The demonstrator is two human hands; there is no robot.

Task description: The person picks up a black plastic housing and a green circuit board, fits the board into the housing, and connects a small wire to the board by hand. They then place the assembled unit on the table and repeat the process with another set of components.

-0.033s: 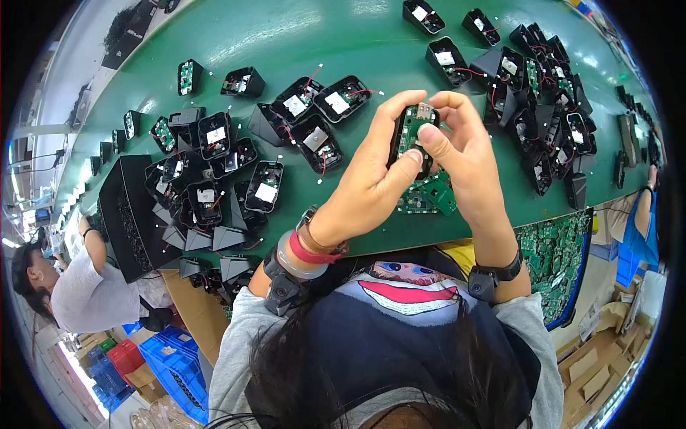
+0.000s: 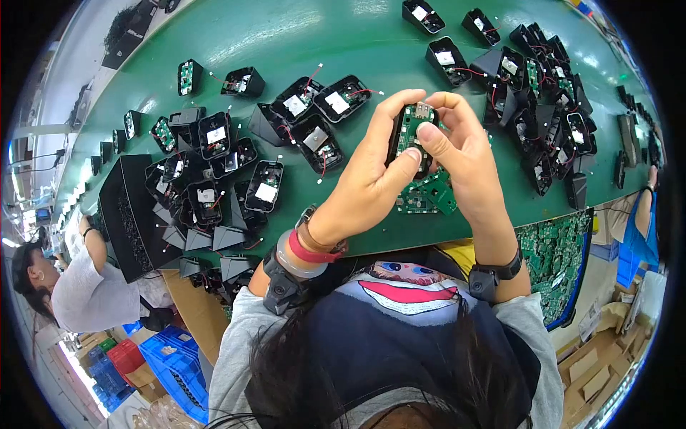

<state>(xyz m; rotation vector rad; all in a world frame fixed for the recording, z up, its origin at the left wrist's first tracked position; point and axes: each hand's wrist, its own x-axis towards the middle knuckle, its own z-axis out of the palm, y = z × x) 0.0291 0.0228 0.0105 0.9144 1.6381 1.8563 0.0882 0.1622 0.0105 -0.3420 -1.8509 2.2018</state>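
A black plastic housing point(image 2: 392, 143) with a green circuit board point(image 2: 407, 132) in its opening is held upright between my hands. A metal USB socket point(image 2: 422, 111) shows at the board's far end. My left hand point(image 2: 368, 171) wraps the housing's left side, its thumb on the board. My right hand point(image 2: 468, 157) grips the right side, thumb tip pressed on the board near the socket. The fingers behind the housing are partly hidden. Below the hands, loose green circuit boards point(image 2: 434, 196) lie on the green table point(image 2: 350, 229).
Open black housings with red wires and white parts are piled left point(image 2: 214, 136) and right point(image 2: 547, 107). A black box point(image 2: 128, 214) stands at the left. Many circuit boards fill a bin point(image 2: 547, 264) by my right elbow. A co-worker point(image 2: 93, 286) sits at the left; another person's arm point(image 2: 645, 207) shows right.
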